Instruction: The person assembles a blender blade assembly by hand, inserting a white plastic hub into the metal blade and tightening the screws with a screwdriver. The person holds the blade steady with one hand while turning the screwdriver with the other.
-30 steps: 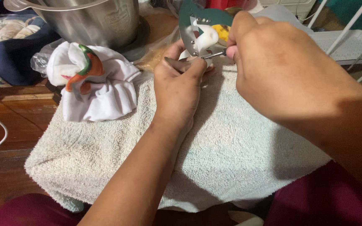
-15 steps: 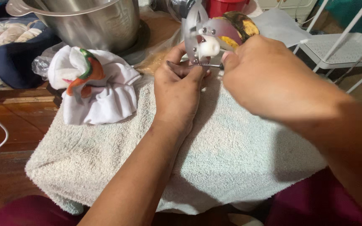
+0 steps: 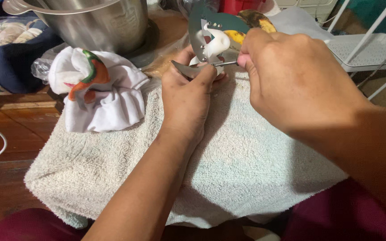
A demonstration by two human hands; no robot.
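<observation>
We are pinching a curved metal blade (image 3: 188, 70) in our left hand (image 3: 188, 96), fingers closed on it over the towel (image 3: 228, 160) on our lap, so anything falling lands soft. Our right hand (image 3: 291, 78) is gripping a thin rod (image 3: 224, 64) shut, its tip meeting the metal plate (image 3: 211, 27) (white paste is clinging there). A bunched cloth (image 3: 101, 96) is lying just beside, near the pot (image 3: 99, 22).

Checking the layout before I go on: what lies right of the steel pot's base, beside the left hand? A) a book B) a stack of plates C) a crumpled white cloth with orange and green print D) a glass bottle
C: the crumpled white cloth lies on the towel below the pot, just beside the left hand.
</observation>
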